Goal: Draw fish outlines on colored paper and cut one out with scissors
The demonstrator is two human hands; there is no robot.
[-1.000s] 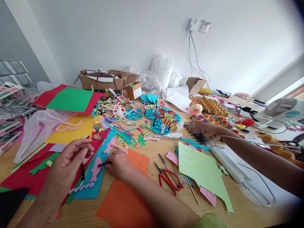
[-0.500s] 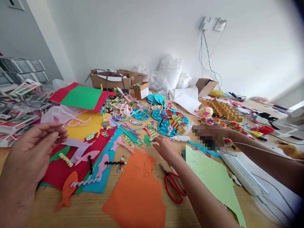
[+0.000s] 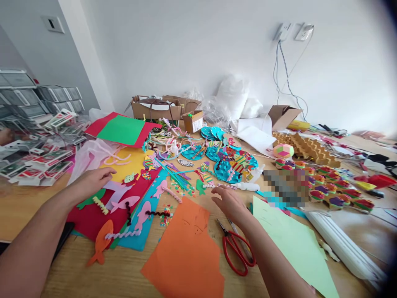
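Observation:
My left hand [image 3: 89,183] reaches over the stacked coloured sheets, its fingers stretched forward and slightly bent, with nothing visible in them. Near it lie a green fish cutout [image 3: 91,199] with a pale yellow twisted pipe cleaner [image 3: 101,205] and a pink fish cutout [image 3: 124,203]. Fingers apart, my right hand [image 3: 230,203] hovers just in front of a pink pipe cleaner [image 3: 221,186] beside another green fish cutout [image 3: 200,187]. It appears to hold nothing. Red-handled scissors [image 3: 237,252] and an orange sheet [image 3: 186,252] with pencil marks lie close to it.
An orange fish cutout [image 3: 101,242] lies front left. At right are a pale green sheet [image 3: 285,240], a white power strip [image 3: 344,244] and painted egg-carton pieces [image 3: 335,182]. Blue decorated plates [image 3: 228,171] and a glue tube [image 3: 248,186] sit mid-table. Packaged boxes [image 3: 40,165] crowd the left.
My left hand has moved away from the camera and over the coloured sheets, its fingers less pinched. Another arm at the right has left the view. The view has swung a little left.

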